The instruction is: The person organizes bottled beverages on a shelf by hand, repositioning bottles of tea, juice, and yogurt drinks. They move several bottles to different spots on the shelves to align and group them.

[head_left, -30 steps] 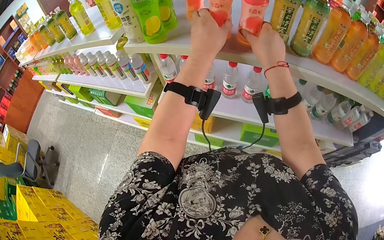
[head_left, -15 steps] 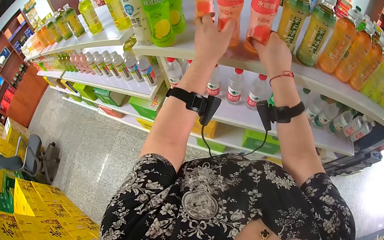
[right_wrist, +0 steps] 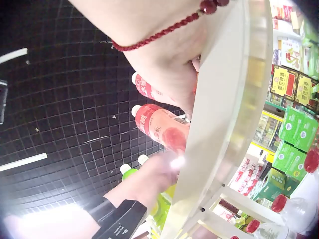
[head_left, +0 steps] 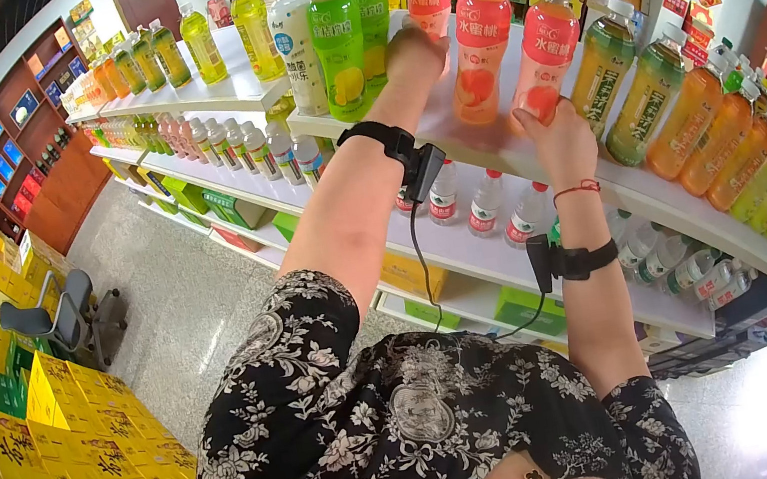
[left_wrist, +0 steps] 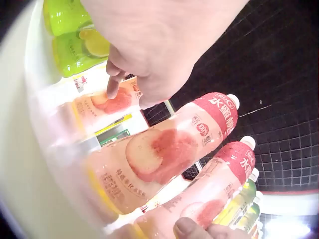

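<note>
Three pink peach-drink bottles stand on the white top shelf (head_left: 463,140). My left hand (head_left: 417,56) reaches over to the left bottle (head_left: 431,3), the one set farther back. In the left wrist view its fingers (left_wrist: 113,82) bend round that bottle's label. The middle bottle (head_left: 480,56) stands untouched between my hands. With the thumb across its lower front, my right hand (head_left: 562,139) grips the right bottle (head_left: 549,44) near the base. In the right wrist view the back of this hand hides much of that bottle.
Green lemon-drink bottles (head_left: 339,49) and a white bottle (head_left: 296,51) stand left of the peach row. Green tea bottles (head_left: 603,66) and orange bottles (head_left: 683,118) line the right. Red-capped water bottles (head_left: 486,202) fill the shelf below. Yellow cartons (head_left: 86,462) and an office chair (head_left: 61,314) are behind left.
My left hand has gone from beside the middle bottle back to the left bottle. The right hand stays low on the right bottle. The head view has tilted up, showing the bottle caps.
</note>
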Available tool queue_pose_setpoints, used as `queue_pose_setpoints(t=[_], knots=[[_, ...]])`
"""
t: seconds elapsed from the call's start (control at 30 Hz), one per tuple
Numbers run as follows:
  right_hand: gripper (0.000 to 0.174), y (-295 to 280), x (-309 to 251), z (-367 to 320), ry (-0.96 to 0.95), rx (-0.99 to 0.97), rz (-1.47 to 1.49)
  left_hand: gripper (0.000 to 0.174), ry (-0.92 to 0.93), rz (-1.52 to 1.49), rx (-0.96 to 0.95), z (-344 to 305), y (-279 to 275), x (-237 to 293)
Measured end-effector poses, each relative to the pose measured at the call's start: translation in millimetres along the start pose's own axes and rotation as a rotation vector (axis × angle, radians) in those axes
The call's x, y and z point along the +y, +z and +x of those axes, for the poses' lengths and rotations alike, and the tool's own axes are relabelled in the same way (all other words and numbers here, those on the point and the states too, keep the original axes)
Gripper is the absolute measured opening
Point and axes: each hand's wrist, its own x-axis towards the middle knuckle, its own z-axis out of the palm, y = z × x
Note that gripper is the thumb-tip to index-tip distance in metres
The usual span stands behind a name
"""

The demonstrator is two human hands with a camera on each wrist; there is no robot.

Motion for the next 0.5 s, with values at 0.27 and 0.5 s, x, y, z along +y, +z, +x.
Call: queue_pose_setpoints(t=[0.27,0.5], knots=[[0.056,-1.4,-0.3,-1.9,-0.012,0.015,0.048,0.063,-0.143,0.013,-0.084,5.8,19.7,-6.5],[0.058,-2.6,-1.4,-1.7,0.009,-0.012,-0.012,0.065,-0.113,0.043,-0.091,3.9,19.4,-7.6]])
